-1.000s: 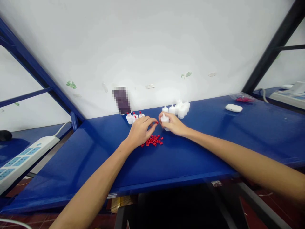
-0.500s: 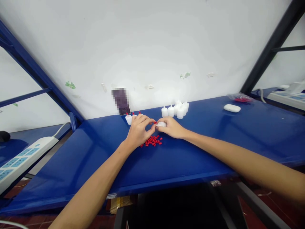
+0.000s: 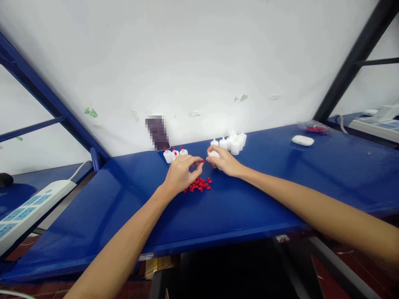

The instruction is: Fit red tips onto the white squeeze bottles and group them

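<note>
Between the thumb and forefinger of my left hand (image 3: 184,170) is a small red cap (image 3: 202,161). My right hand (image 3: 227,161) is closed around a small white bottle (image 3: 214,154), just right of the cap and apart from it. Below my left fingers lies a loose pile of red caps (image 3: 199,185). Beyond that hand stand several white bottles with red caps on their tips (image 3: 167,156), partly hidden by it. Behind my right hand is a group of uncapped white bottles (image 3: 235,146).
A phone (image 3: 158,133) leans against the white wall at the back. On the right of the blue table (image 3: 243,211) lie a white rounded case (image 3: 302,140) and a clear bag with red pieces (image 3: 316,128). A power strip (image 3: 34,205) is at the far left.
My right hand has turned the bottle more upright and drawn it slightly away from the red cap. My left hand keeps its pinch in nearly the same place.
</note>
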Demonstrator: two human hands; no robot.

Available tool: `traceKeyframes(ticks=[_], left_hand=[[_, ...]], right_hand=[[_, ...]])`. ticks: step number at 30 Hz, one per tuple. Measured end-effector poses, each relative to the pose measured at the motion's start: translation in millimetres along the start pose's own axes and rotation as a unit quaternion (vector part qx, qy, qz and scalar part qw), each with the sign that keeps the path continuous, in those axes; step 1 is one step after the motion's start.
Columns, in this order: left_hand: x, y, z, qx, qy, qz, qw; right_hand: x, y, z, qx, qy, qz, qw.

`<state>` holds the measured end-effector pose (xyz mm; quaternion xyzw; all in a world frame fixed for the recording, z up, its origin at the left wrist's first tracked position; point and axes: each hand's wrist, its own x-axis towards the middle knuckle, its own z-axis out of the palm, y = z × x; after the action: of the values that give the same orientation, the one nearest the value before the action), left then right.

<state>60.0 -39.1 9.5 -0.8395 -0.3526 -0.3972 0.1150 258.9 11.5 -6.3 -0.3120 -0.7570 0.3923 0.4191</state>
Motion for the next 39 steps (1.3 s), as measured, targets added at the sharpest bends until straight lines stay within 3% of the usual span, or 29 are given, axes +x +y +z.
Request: traceKeyframes(ticks=[3, 5, 12, 16, 19, 27, 33, 39], left_hand=[[-1, -2, 1.7, -0.005, -0.002, -0.010, 1.000], [-1, -3, 1.8, -0.004, -0.006, -0.012, 1.000], [0, -2, -1.0, -0.006, -0.012, -0.009, 1.000], [0, -1, -2.2, -0.010, -0.016, -0.003, 1.000], [0, -1, -2.0, -0.014, -0.024, 0.000, 1.000], [-3, -4, 0.4, -0.046, 0.005, -0.046, 0.998], [-2, -1, -0.6, -0.054, 0.020, -0.011, 0.998], [-3, 2, -1.2, -0.079, -0.007, 0.019, 0.997]], right_hand=[[2, -2, -3, 0.114, -0.044, 0.036, 0.992], [1, -4, -5, 0.125, -0.064, 0.039, 0.989], [-7, -4, -7, 0.030, -0.068, 0.014, 0.997], [-9, -6, 0, -0.169, -0.023, -0.058, 0.984], [-11, -12, 3, -0.271, -0.028, -0.056, 0.960], [-12, -17, 0, -0.284, -0.054, -0.051, 0.956], [-14, -22, 2, -0.337, -0.069, -0.034, 0.938], [-15, -24, 0, -0.357, -0.087, -0.039, 0.929]])
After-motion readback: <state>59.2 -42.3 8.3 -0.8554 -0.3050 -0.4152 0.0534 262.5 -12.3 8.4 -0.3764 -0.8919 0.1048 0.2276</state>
